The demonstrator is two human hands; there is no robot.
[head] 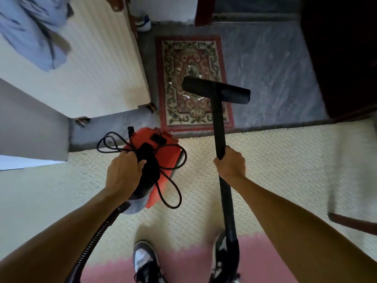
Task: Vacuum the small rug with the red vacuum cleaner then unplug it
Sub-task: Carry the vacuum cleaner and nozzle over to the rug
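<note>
The small patterned rug (183,64), red-bordered with white scraps on it, lies on the grey floor ahead. My left hand (122,172) grips the black top handle of the red vacuum cleaner (163,152), held above the cream mat, with the black power cord (173,190) looped loosely over it and its plug (130,130) dangling free. My right hand (230,162) is closed around the black wand (219,127). The wide black floor nozzle (216,89) hovers over the rug's right half. The ribbed hose (91,242) runs down by my left forearm.
A bed with a cream striped cover (98,58) and a blue cloth (34,31) stands to the left. Dark wooden furniture (342,58) fills the right. A shoe (142,23) sits beyond the rug. My feet (146,260) stand on cream and pink foam mats.
</note>
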